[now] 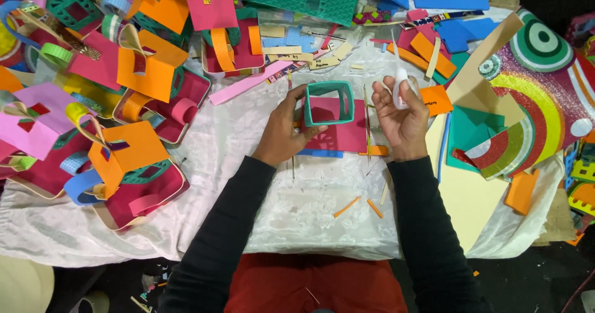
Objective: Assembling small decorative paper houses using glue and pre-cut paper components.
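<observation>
Head view: left hand (286,129) pinches the near-left corner of a teal square foam frame (328,103), standing on a magenta foam sheet (338,133) mid-table, its opening facing up toward the camera. Right hand (401,118) curls closed around a small white glue bottle (401,87), nozzle up. White lace cloth (297,195) lies open nearby; finished foam houses (124,158) crowd the left edge.

Teal frame (328,102) (magenta sheet (339,130) beneath)
</observation>
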